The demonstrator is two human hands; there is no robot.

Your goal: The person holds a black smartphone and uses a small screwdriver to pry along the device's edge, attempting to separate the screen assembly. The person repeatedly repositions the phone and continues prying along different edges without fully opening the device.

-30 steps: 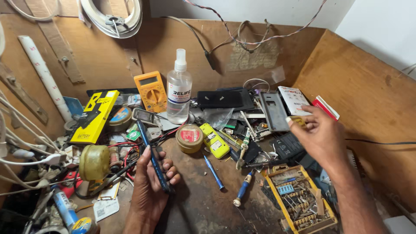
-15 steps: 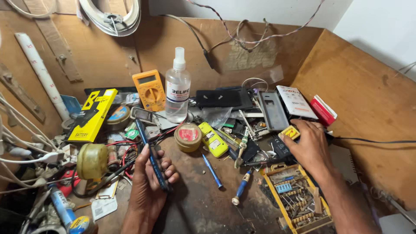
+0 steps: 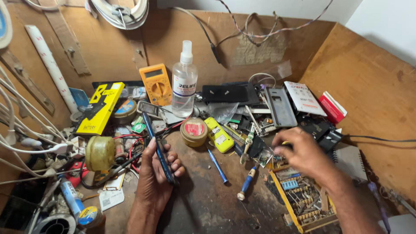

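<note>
— In the left hand [image 3: 157, 175], what's there?
— A dark mobile phone [image 3: 158, 149], gripped edge-on, fingers wrapped around it, same as a second ago.
— And the right hand [image 3: 303, 154]?
— It has dropped from beside the red box [image 3: 333, 107] to just above the yellow parts tray [image 3: 303, 203]. Its fingers are curled and blurred; I cannot tell whether they hold anything. It looks like picking among small parts.

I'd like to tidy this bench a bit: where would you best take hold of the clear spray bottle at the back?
Grip the spray bottle around its clear round body, just under the white nozzle, coming from above and in front. It stands upright against the back wall, with the orange multimeter close on its left, so the front side is probably freest. The narrow nozzle looks too small for a firm hold.
</note>
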